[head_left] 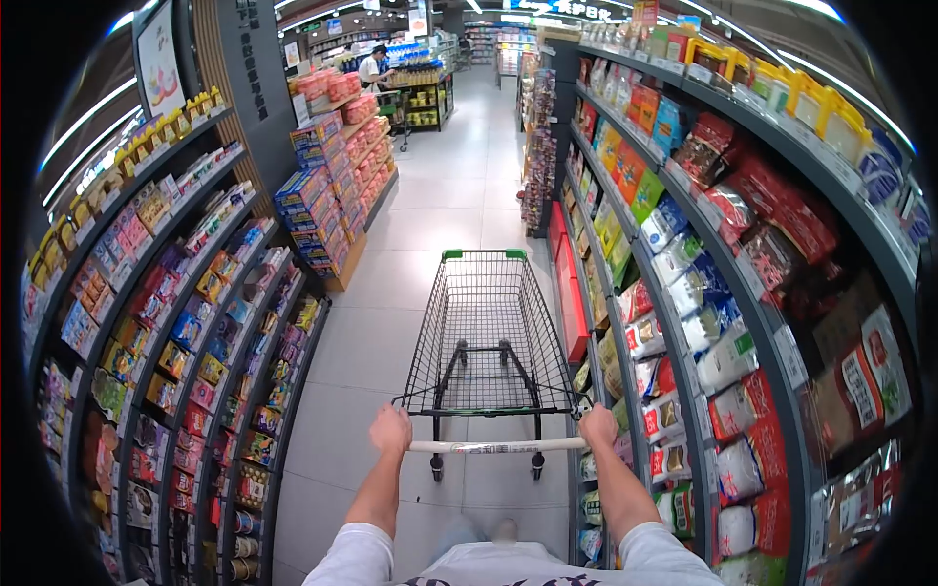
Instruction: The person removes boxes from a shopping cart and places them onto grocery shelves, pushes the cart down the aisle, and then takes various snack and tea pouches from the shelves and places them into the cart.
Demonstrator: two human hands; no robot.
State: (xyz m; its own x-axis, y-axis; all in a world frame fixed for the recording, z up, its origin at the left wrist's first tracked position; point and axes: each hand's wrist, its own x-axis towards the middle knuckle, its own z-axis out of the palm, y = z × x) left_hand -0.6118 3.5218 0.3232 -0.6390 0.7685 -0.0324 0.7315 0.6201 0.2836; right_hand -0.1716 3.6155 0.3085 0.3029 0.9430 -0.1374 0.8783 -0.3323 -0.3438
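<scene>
A wire shopping cart (486, 332) with green corner caps stands in front of me in the aisle, its basket bare of goods. My left hand (391, 430) is wrapped round the left end of the cart's pale handle bar (498, 446). At the bar's right end, my right hand (598, 427) is closed in the same way. Printed characters show on the middle of the bar. The cart's right side runs close to the right-hand shelf.
Shelves of small packets (186, 342) line the left; bagged goods fill the right-hand shelves (684, 322). Stacked boxes (318, 200) jut out at the left aisle end. Red boxes (567, 283) sit low on the right. Farther off, a person (373, 68) stands by another cart (394, 105).
</scene>
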